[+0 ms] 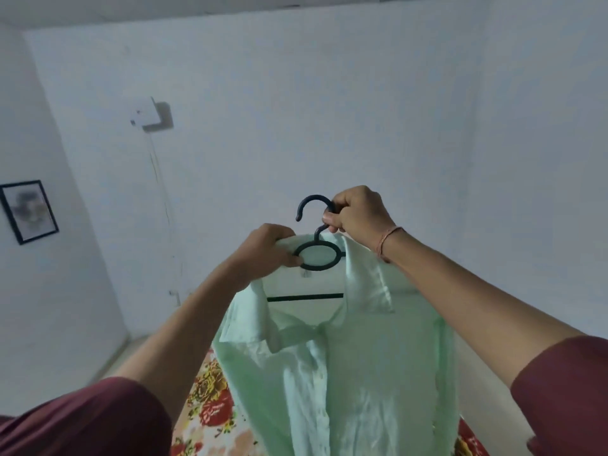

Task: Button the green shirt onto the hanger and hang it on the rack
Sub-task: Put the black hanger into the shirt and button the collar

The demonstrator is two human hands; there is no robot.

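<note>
Dark maroon sleeves are being worn on both arms: the left sleeve [82, 419] and the right sleeve [566, 390] are being shown as plain, loose cloth. A thin orange-red thread band [388, 240] is being worn around the right wrist.

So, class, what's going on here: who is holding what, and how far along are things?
A person holds up a pale green button-up shirt on a dark plastic hanger. The right hand grips the stem below the hook; the left hand pinches the collar against the hanger's ring. The shirt front looks closed, and no rack is in view, so it is not yet hung. A flowered bedspread lies below.
</note>
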